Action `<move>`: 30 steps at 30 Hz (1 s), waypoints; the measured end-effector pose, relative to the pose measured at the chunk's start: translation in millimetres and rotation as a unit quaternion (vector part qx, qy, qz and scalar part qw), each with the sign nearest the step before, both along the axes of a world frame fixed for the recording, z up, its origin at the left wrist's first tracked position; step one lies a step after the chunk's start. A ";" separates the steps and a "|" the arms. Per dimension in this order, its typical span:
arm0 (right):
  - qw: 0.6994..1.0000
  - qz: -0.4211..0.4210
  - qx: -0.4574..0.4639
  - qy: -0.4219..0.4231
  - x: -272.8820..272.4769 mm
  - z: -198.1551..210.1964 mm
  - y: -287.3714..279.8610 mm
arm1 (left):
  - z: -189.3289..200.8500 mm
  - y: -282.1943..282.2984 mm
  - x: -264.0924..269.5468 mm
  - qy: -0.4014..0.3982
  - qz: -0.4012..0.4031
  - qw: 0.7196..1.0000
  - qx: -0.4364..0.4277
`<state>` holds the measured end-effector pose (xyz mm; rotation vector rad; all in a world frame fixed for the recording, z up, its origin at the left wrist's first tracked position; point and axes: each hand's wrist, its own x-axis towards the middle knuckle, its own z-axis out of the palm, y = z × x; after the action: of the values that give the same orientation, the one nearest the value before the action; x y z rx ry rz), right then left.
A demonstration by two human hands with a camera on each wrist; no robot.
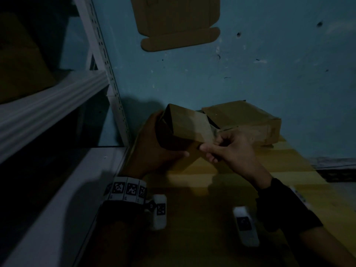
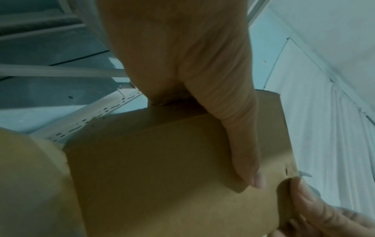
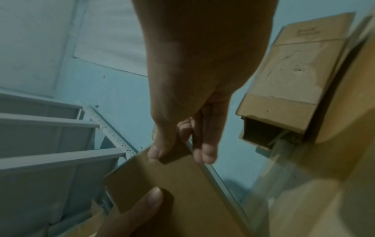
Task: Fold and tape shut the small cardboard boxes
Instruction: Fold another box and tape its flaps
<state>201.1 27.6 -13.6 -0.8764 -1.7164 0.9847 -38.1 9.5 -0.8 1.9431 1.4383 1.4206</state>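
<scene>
above the yellow-brown desk (image 1: pixel 221 218), close to the blue wall (image 1: pixel 269 64), the small cardboard box (image 1: pixel 185 126) is held up in the air between both hands. the left hand (image 1: pixel 154 151) wraps around its left end, fingers behind and thumb stretched along the underside. the right hand (image 1: pixel 231 149) pinches a flap at the box's right end between thumb and fingers. the near end of the box looks dark and open, but whether anything is in it cannot be told.

behind it, a second cardboard box (image 1: pixel 248 122) lies flat on the desk against the wall. the right wrist view shows its end gaping open on a dark inside (image 3: pixel 261 129), with a pale strip hanging at the mouth, a thing the dim head view barely shows. the left wrist view gives the held box's plain brown panel (image 2: pixel 162 168) with the thumb (image 2: pixel 243 152) laid across it.

a flat cardboard cutout (image 1: pixel 177 22) is on the wall above. a white metal shelving rack (image 1: pixel 57 97) stands to the left.
</scene>
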 end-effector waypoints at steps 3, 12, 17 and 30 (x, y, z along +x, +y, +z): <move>1.000 -0.005 0.022 0.005 1.8 1.2 0.3 | -0.4 -0.5 0.9 -0.016 0.002 1.000 0.002; 0.999 0.021 0.014 -0.019 7.6 -1.9 3.9 | -2.6 3.0 -3.1 0.000 0.002 1.000 0.006; 0.998 0.036 0.024 -0.050 11.8 3.4 3.7 | -5.3 5.7 -9.3 -0.014 -0.011 1.000 -0.013; 0.997 -0.022 0.072 0.019 19.2 13.6 -1.5 | -7.8 5.4 -5.2 -0.024 -0.005 0.999 -0.038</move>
<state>220.2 26.0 -0.1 -0.7940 -1.7057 0.8328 -43.3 14.9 -8.6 1.8545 1.4380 1.3791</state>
